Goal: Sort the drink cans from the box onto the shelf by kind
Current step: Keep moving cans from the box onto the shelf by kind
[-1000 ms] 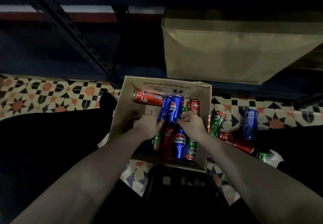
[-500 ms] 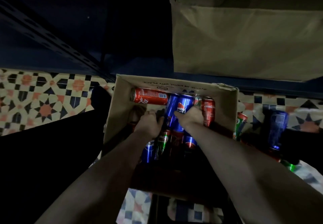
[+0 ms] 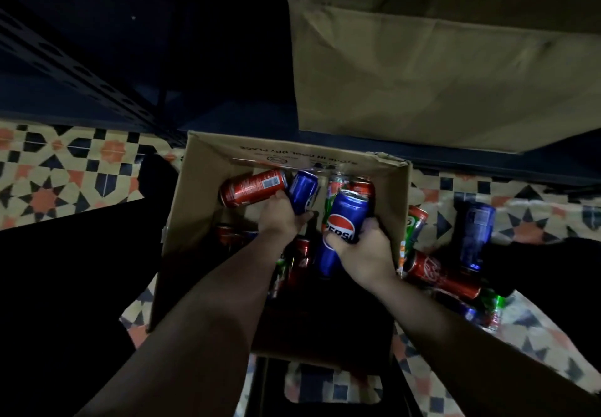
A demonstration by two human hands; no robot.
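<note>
From the head camera, the open box (image 3: 201,221) sat on the patterned floor (image 3: 65,176) below the dark shelf (image 3: 227,114); the left hand (image 3: 279,218) curled round a blue can (image 3: 304,190) inside it, beside a lying red can (image 3: 253,186). The right hand (image 3: 364,251) gripped a Pepsi can (image 3: 344,218), tilted above the box; more cans (image 3: 439,273) lay on the floor to the right, and a big carton (image 3: 439,68) stood on the shelf.

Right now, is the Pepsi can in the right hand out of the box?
Partly: the right hand grips the Pepsi can raised, tilted, above the cans in the box.
</note>
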